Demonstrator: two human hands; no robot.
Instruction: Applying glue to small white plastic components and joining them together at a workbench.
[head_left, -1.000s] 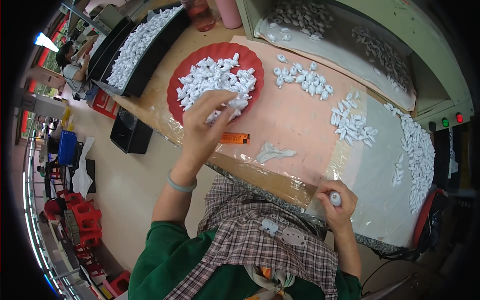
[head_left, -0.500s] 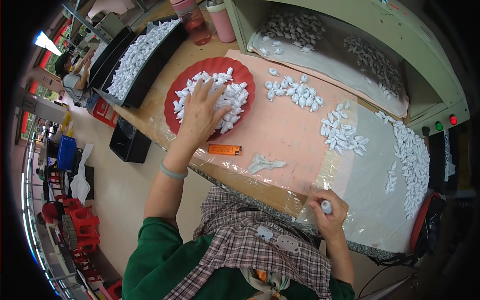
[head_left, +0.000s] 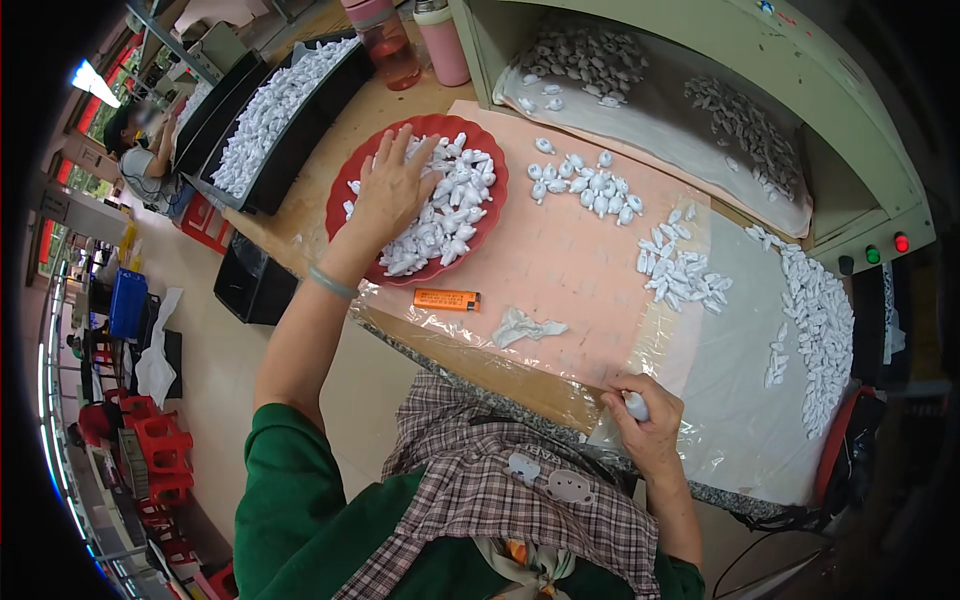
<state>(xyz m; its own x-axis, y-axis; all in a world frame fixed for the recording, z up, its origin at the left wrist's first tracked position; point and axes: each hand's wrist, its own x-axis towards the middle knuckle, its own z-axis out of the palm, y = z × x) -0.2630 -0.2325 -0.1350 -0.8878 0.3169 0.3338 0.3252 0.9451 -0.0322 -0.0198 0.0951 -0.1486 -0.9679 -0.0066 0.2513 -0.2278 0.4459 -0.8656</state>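
Observation:
My left hand (head_left: pixel 390 195) lies over a round red scalloped dish (head_left: pixel 490 225) filled with small white pieces (head_left: pixel 432 232). Its fingers are spread, touching or just above the heap; nothing shows gripped in them. At the table's near edge my right hand (head_left: pixel 652 428) is wrapped round a slim whitish cylinder (head_left: pixel 635 404), perhaps a pen or small bottle, whose rounded end pokes out of the fist. The pieces are too small to make out fully. An orange box cutter or lighter-like item (head_left: pixel 447 300) lies below the dish, beside a crumpled white tissue (head_left: pixel 524 328).
Loose white pieces lie in groups (head_left: pixel 600 190), (head_left: pixel 680 275) and along the right side (head_left: pixel 820 330). A green-grey cabinet (head_left: pixel 880 170) with more pieces inside stands behind. At the far left are a black tray (head_left: pixel 272 190) of pieces and two bottles (head_left: pixel 445 45). A co-worker (head_left: pixel 145 155) sits beyond.
My left hand has shifted up and to the left across the dish, uncovering pieces at its lower side. My right hand has turned slightly and keeps hold of the cylinder.

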